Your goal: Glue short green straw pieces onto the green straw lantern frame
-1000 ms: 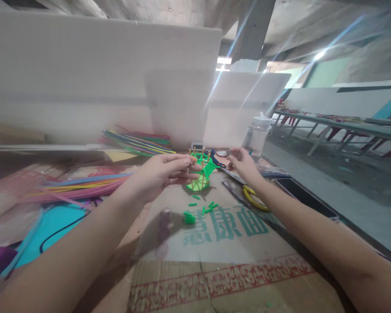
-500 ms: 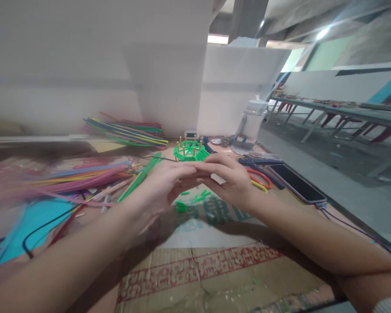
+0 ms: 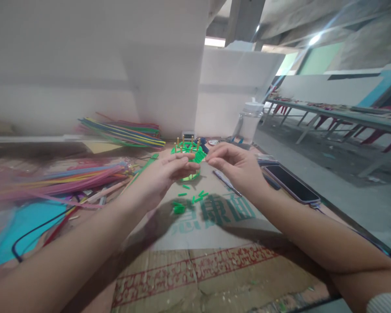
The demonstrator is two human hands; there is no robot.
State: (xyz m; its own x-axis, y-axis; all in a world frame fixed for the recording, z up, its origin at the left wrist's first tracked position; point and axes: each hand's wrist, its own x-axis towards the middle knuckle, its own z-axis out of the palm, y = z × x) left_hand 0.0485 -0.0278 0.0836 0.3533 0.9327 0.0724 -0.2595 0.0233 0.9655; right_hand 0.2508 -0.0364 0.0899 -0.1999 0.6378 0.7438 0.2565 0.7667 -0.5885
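My left hand (image 3: 171, 171) hangs above the work sheet, fingers stretched loosely to the right, with nothing visible in them. Close to its fingertips, my right hand (image 3: 236, 165) is closed in a pinch; whatever lies between thumb and forefinger is hidden or too small to name. Behind the left fingers stands a round green frame (image 3: 200, 156) with several upright wooden sticks, partly covered by the hand. Short green pieces (image 3: 199, 199) lie scattered on the pale printed sheet (image 3: 215, 232) below, beside a small green clump (image 3: 178, 209). A slim, dark pointed tool (image 3: 227, 182) rests left of my right wrist.
Bundles of coloured strips (image 3: 124, 132) lie at the back left, with more strips (image 3: 94, 176) in plastic nearer. A blue sheet (image 3: 35, 230) is at left. A clear bottle (image 3: 247, 124) stands behind the right hand; a phone (image 3: 291, 184) lies on the table's right side.
My hands were touching at the fingers and have drawn slightly apart. The right hand has gone into a pinch, and the slim tool beneath it now shows. The view has shifted slightly.
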